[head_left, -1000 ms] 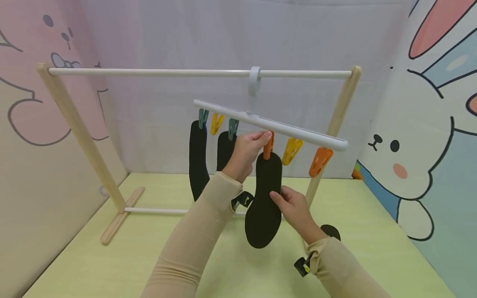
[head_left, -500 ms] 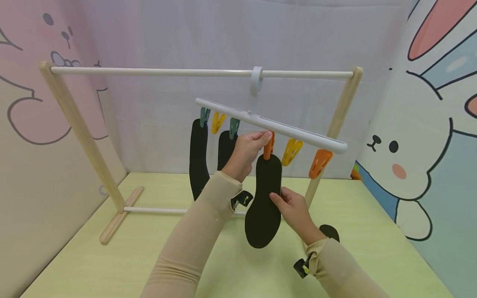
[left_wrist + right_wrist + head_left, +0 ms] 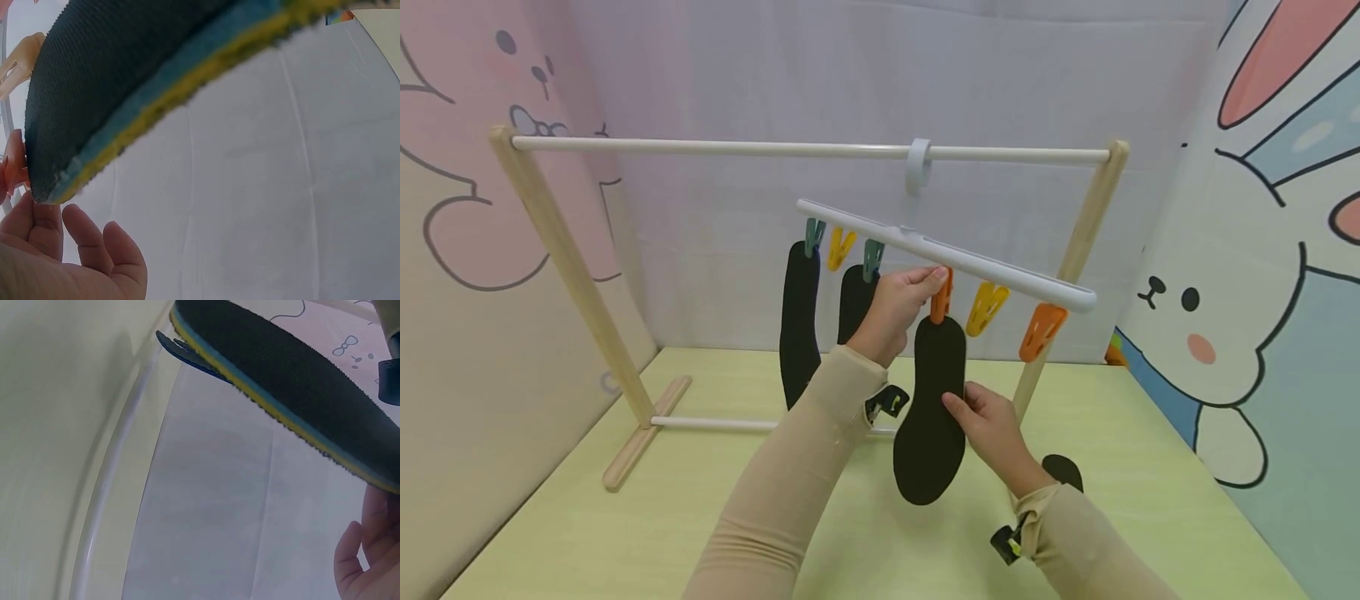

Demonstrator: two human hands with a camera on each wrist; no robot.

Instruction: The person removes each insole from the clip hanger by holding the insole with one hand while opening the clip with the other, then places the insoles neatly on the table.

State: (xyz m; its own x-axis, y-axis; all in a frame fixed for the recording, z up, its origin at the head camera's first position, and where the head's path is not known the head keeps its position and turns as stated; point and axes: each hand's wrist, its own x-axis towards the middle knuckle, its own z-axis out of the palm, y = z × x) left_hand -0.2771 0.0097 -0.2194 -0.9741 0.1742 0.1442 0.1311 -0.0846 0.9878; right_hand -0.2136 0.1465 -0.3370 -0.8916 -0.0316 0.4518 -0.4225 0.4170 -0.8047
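In the head view, my left hand (image 3: 897, 310) pinches an orange clothespin (image 3: 940, 296) below the tilted white hanger bar (image 3: 992, 265). The clothespin's lower end overlaps the narrow top of a black insole (image 3: 929, 417), which hangs lengthwise. My right hand (image 3: 992, 421) pinches this insole at its right edge, thumb across the front. The left wrist view shows the same insole (image 3: 119, 81) close up, with blue and yellow layers along its edge, above my left fingers (image 3: 100, 250). In the right wrist view, the insole (image 3: 281, 375) slants above my right fingers (image 3: 372, 544).
Two more black insoles hang left under green clothespins (image 3: 814, 237). Yellow clothespins (image 3: 987, 308) and another orange clothespin (image 3: 1042, 332) hang from the bar. A wooden rack (image 3: 568, 267) with a white rod (image 3: 715, 149) bears the hanger. Another dark insole (image 3: 1063, 471) lies behind my right wrist.
The insole in my right hand sits slightly lower beneath the orange clothespin. Both hands keep nearly the same place and hold; the whole head view shifts a little.
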